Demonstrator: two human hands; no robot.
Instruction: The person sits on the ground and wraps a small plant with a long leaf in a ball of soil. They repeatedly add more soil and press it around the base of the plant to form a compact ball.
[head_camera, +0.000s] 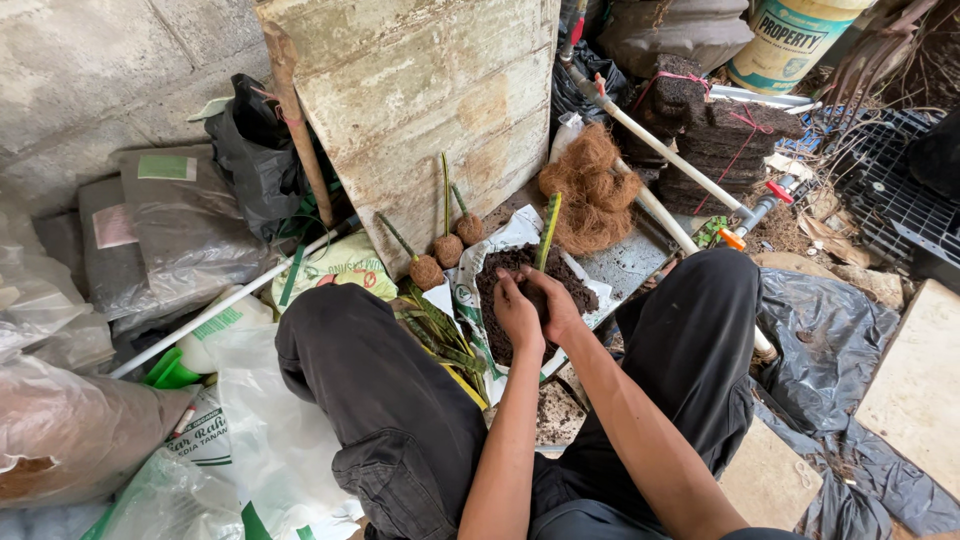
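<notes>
Dark soil (520, 285) is heaped on an opened white plastic bag (470, 290) on the ground between the person's knees, and both hands work in it. Left hand (517, 312) and right hand (558, 303) are cupped toward each other, fingers curled and pressed around a lump of that soil at the near edge of the heap. The grip is two-handed and closed on the clump; whether a stem base is buried inside it cannot be told.

Key relation: a green-yellow cutting (547, 230) stands just beyond the fingertips, long axis near upright, leaning slightly away from the person. Its lower end meets the soil right above the grip, a bit closer to the right hand than the left.

Beyond and to the left of the grip, three finished soil balls (447, 250) with short green stems sit in a row against a weathered board (430, 100), stems angled up along it. A bundle of loose green cuttings (440, 335) lies just left of the left hand, beside the left knee, axes running roughly toward and away from the person. Brown coconut fibre (592, 190) is piled beyond and right of the grip, well apart from both hands. A white pipe (665, 155) runs diagonally past the fibre.
</notes>
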